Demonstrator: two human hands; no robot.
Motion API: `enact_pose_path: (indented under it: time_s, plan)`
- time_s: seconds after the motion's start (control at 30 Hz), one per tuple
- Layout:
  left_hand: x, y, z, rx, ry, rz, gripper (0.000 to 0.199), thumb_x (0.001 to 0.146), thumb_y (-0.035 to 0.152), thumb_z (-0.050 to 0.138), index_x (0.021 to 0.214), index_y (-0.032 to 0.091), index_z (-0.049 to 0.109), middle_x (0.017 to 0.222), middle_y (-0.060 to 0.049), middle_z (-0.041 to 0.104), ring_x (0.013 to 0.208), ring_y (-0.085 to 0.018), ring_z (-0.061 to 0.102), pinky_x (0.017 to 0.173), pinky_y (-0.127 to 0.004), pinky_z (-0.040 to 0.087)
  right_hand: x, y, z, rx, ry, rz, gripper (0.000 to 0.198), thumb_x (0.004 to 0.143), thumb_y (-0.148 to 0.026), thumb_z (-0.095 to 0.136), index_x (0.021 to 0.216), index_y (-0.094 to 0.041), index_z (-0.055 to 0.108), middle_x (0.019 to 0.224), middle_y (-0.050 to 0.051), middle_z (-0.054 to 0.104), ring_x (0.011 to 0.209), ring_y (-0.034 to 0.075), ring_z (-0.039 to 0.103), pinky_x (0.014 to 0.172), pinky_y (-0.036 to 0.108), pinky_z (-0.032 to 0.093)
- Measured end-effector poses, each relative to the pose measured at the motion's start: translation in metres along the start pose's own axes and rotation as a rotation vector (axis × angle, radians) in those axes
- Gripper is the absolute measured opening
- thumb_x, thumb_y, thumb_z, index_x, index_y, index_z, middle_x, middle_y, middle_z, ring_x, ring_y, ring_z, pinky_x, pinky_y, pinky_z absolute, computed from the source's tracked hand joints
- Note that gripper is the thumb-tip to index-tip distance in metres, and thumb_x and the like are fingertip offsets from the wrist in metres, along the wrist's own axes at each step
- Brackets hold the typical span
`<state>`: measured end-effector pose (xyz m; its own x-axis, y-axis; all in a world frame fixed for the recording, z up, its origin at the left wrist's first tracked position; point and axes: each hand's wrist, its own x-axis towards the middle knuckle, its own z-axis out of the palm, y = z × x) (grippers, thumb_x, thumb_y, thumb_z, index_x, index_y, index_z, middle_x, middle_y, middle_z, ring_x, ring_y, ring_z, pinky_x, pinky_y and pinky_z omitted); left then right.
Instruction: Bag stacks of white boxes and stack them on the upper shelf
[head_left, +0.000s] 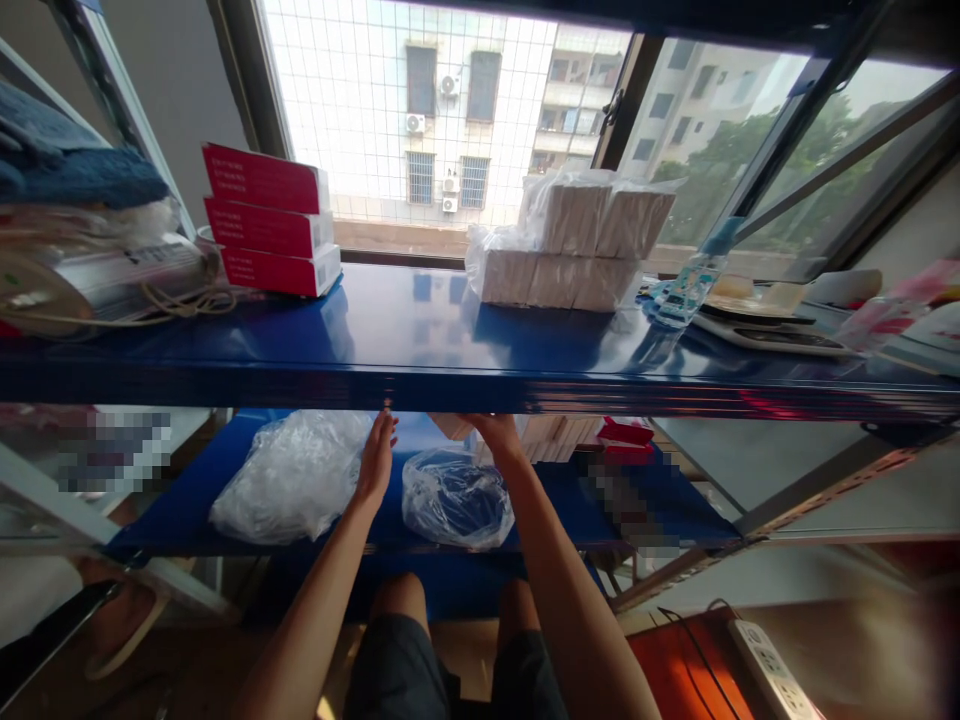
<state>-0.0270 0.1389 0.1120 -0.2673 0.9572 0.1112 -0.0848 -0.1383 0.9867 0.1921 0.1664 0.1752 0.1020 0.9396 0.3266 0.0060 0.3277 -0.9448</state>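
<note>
Under the front edge of the upper blue shelf (420, 385), my left hand (377, 458) reaches in with its fingers stretched out and nothing in it. Beside it on the left lies a big heap of clear plastic bags (292, 480). My right hand (491, 430) is at a pale brown box (448, 426) and appears to grip its right side; the shelf edge hides the box's top and some fingers. Just below that hand, an open clear plastic bag (454, 500) rests on the lower blue shelf (551, 520). A row of white boxes (559, 437) stands right of my right hand.
Stacked red-and-white boxes (262, 220), plastic-wrapped white boxes (570, 275) and a clear bottle (686, 290) stand on the upper shelf. Red boxes (626, 438) sit lower right. A power strip (772, 670) lies at bottom right. Windows are behind.
</note>
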Motion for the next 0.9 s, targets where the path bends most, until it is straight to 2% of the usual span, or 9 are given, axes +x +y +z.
enact_pose_path:
  time_s: [0.1, 0.17, 0.23, 0.33, 0.43, 0.57, 0.67, 0.77, 0.9]
  plan:
    - [-0.016, 0.029, 0.011, -0.218, -0.141, -0.133, 0.072, 0.094, 0.066, 0.059, 0.152, 0.024, 0.049, 0.144, -0.016, 0.063, 0.12, -0.029, 0.069, 0.1, -0.045, 0.059, -0.03, -0.008, -0.029, 0.259, 0.005, 0.125, 0.088, 0.062, -0.037, 0.091, 0.142, -0.029, 0.056, 0.112, 0.007, 0.078, 0.109, 0.03, 0.071, 0.087, 0.04, 0.058]
    - [-0.035, 0.041, 0.021, -0.173, -0.317, -0.182, 0.075, 0.092, 0.065, 0.063, 0.156, 0.03, 0.045, 0.146, -0.013, 0.062, 0.119, -0.031, 0.07, 0.094, -0.045, 0.061, -0.052, -0.008, -0.044, 0.346, -0.011, 0.23, 0.091, 0.065, -0.037, 0.09, 0.147, -0.03, 0.051, 0.111, 0.006, 0.079, 0.105, 0.031, 0.073, 0.084, 0.04, 0.059]
    - [-0.056, 0.046, 0.031, -0.05, -0.378, -0.164, 0.076, 0.093, 0.064, 0.063, 0.159, 0.034, 0.04, 0.15, -0.009, 0.061, 0.129, -0.034, 0.064, 0.101, -0.047, 0.058, -0.073, -0.006, -0.053, 0.372, -0.023, 0.296, 0.088, 0.068, -0.041, 0.088, 0.148, -0.028, 0.053, 0.113, 0.008, 0.079, 0.106, 0.033, 0.073, 0.085, 0.041, 0.059]
    - [-0.084, 0.041, 0.047, 0.065, -0.311, -0.072, 0.073, 0.096, 0.063, 0.059, 0.16, 0.033, 0.039, 0.153, -0.008, 0.058, 0.142, -0.033, 0.054, 0.116, -0.048, 0.046, -0.102, 0.001, -0.06, 0.347, 0.006, 0.301, 0.083, 0.077, -0.052, 0.082, 0.15, -0.027, 0.053, 0.129, 0.009, 0.074, 0.124, 0.036, 0.066, 0.099, 0.046, 0.056]
    - [-0.104, 0.036, 0.06, 0.131, -0.264, 0.023, 0.069, 0.099, 0.061, 0.055, 0.158, 0.028, 0.041, 0.159, -0.009, 0.051, 0.149, -0.031, 0.045, 0.124, -0.049, 0.035, -0.124, 0.01, -0.061, 0.244, 0.121, 0.299, 0.08, 0.087, -0.065, 0.069, 0.156, -0.031, 0.048, 0.152, 0.006, 0.059, 0.145, 0.034, 0.05, 0.116, 0.049, 0.044]
    - [-0.122, 0.038, 0.069, 0.237, -0.233, 0.108, 0.07, 0.1, 0.06, 0.052, 0.16, 0.027, 0.037, 0.165, -0.009, 0.042, 0.155, -0.029, 0.035, 0.129, -0.047, 0.026, -0.138, 0.016, -0.063, 0.183, 0.165, 0.332, 0.086, 0.088, -0.071, 0.064, 0.161, -0.033, 0.04, 0.159, 0.005, 0.051, 0.147, 0.033, 0.046, 0.119, 0.051, 0.039]
    - [-0.13, 0.04, 0.075, 0.264, -0.181, 0.065, 0.069, 0.101, 0.063, 0.048, 0.16, 0.029, 0.037, 0.166, -0.009, 0.041, 0.155, -0.029, 0.034, 0.128, -0.048, 0.027, -0.137, 0.014, -0.066, 0.11, 0.181, 0.31, 0.089, 0.083, -0.071, 0.07, 0.157, -0.027, 0.047, 0.148, 0.009, 0.062, 0.141, 0.034, 0.053, 0.118, 0.048, 0.04]
    - [-0.134, 0.041, 0.078, 0.219, -0.118, -0.026, 0.069, 0.101, 0.067, 0.046, 0.159, 0.029, 0.039, 0.163, -0.01, 0.044, 0.151, -0.031, 0.042, 0.123, -0.048, 0.037, -0.134, 0.007, -0.072, -0.01, 0.166, 0.322, 0.079, 0.082, -0.072, 0.069, 0.143, -0.022, 0.061, 0.132, 0.011, 0.072, 0.129, 0.036, 0.061, 0.109, 0.046, 0.047]
    - [-0.134, 0.043, 0.073, 0.211, -0.16, -0.115, 0.068, 0.1, 0.07, 0.042, 0.154, 0.03, 0.044, 0.155, -0.01, 0.053, 0.143, -0.034, 0.051, 0.111, -0.046, 0.05, -0.133, -0.001, -0.077, -0.141, 0.082, 0.302, 0.069, 0.086, -0.072, 0.064, 0.132, -0.021, 0.066, 0.119, 0.011, 0.076, 0.116, 0.035, 0.066, 0.1, 0.045, 0.051]
